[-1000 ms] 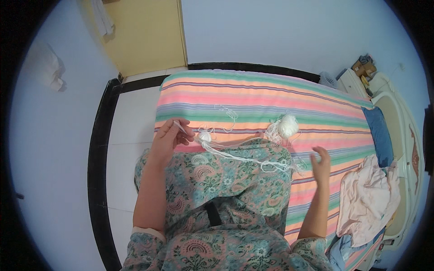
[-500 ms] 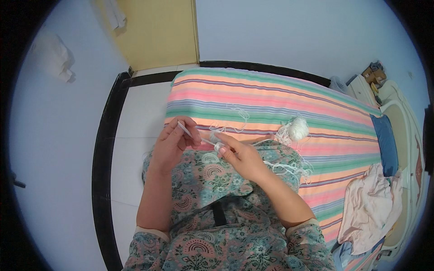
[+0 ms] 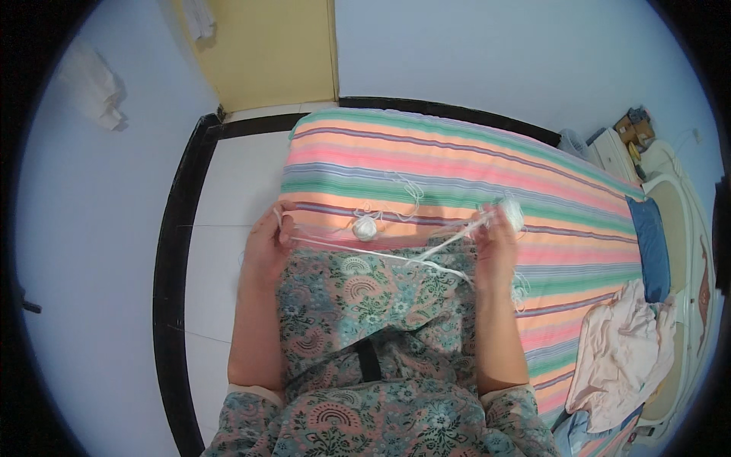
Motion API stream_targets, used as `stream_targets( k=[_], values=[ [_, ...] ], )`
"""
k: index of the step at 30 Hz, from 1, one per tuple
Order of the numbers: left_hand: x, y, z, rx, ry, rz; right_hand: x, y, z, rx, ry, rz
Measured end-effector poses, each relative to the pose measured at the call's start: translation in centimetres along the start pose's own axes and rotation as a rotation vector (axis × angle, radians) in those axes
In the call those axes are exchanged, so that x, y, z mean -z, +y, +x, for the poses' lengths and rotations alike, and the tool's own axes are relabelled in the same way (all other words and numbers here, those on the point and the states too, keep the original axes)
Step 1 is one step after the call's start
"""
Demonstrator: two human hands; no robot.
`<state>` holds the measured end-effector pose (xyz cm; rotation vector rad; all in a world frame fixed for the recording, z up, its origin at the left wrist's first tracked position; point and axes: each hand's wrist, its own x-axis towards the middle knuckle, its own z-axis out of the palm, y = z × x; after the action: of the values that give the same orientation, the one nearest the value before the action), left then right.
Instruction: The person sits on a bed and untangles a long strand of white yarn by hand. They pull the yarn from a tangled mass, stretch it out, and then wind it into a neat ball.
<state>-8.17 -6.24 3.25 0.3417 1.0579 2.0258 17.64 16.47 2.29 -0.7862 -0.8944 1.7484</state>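
Observation:
White yarn (image 3: 365, 253) stretches in several strands over my lap, between my two hands. My left hand (image 3: 268, 242) has its fingers curled, with a strand looped round them. On the right, my right hand (image 3: 496, 247) is raised with yarn running to its fingers; its fingertips overlap a large white yarn ball (image 3: 512, 210) lying on the bed behind. A smaller white yarn ball (image 3: 365, 228) rests on the bed between the hands, just beyond my knees. Loose yarn tails (image 3: 411, 194) curl on the cover past it.
A striped bedspread (image 3: 426, 152) covers the bed. To the right lie a pale pink garment (image 3: 617, 358) and a blue pillow (image 3: 649, 247) by the cream headboard (image 3: 685, 259). White floor tiles (image 3: 228, 175) run along the left, below a yellow door (image 3: 266, 53).
My hands were close together over my lap; now they are wide apart, the right one moved far to the right. The yarn strands are drawn out between them, and the small ball shows.

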Motion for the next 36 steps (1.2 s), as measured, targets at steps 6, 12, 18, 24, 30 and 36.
stream_targets(
  k=[6, 12, 18, 24, 30, 36],
  values=[
    [4.1, 1.5, 0.6, -0.023, 0.170, -0.119, 7.0, -7.1, 2.6, 0.209, 0.165, 0.153],
    [5.5, 0.2, 1.5, -0.067, 0.376, 0.297, 15.2, -9.1, 5.0, 0.225, 0.314, 0.021],
    [1.1, -4.2, 1.9, -0.355, 0.010, 1.279, 14.8, -8.2, 4.0, 0.066, 0.284, -0.261],
    [-9.3, -9.5, 2.2, -0.315, -0.505, 1.227, 13.8, -8.0, 4.3, 0.017, 0.182, -0.491],
    [-12.5, -15.1, 4.8, -0.143, -0.592, 1.404, 11.9, -7.8, 0.6, 0.363, 0.178, -1.792],
    [-12.2, -18.1, 5.7, 0.022, -0.747, 1.172, 4.4, -5.2, -2.4, 0.662, -0.263, -1.475]
  ],
)
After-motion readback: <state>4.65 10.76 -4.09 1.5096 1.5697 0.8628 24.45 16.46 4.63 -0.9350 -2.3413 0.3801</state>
